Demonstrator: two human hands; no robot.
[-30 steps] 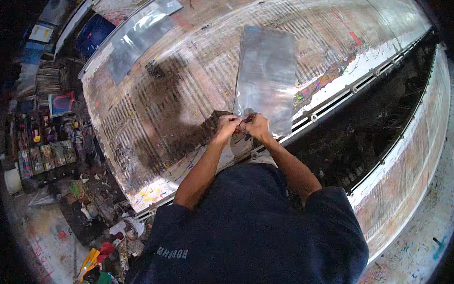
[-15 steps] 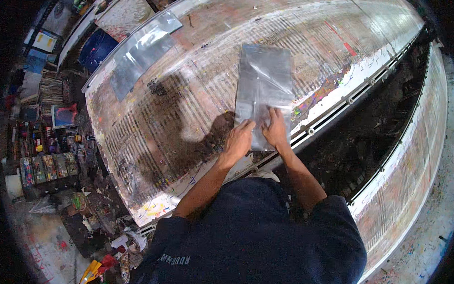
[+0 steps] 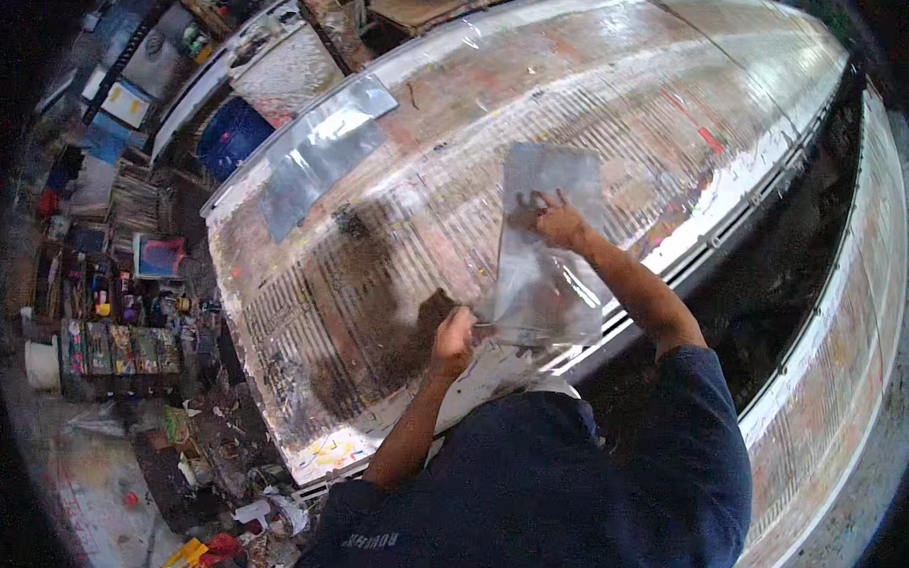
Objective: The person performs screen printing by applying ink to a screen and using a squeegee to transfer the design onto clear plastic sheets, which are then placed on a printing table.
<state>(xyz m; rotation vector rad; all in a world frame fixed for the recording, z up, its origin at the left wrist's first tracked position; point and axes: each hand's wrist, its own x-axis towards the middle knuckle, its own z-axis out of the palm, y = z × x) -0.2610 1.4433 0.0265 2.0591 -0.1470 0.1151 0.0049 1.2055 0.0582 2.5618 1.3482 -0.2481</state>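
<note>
Clear, shiny plastic sheets (image 3: 549,287) lie in a stack on the long, paint-stained table. My right hand (image 3: 559,222) rests on their upper part with its fingers spread. At the stack's lower left corner, my left hand (image 3: 454,341) has its fingers closed on the edge of a sheet, which looks slightly lifted there. How many sheets the fingers hold does not show. More clear plastic (image 3: 319,159) lies farther off, along the table's far edge.
The worn table (image 3: 457,204) has a white near edge with a metal rail (image 3: 675,284). A dark gap divides it from a second long table (image 3: 821,397) on the right. To the left stand a blue drum (image 3: 231,136), shelves with small containers, and litter on the floor.
My right hand has moved up the plastic and spread its fingers. My left hand has shifted to the lower left corner. The view has tilted, so everything sits lower and farther right.
</note>
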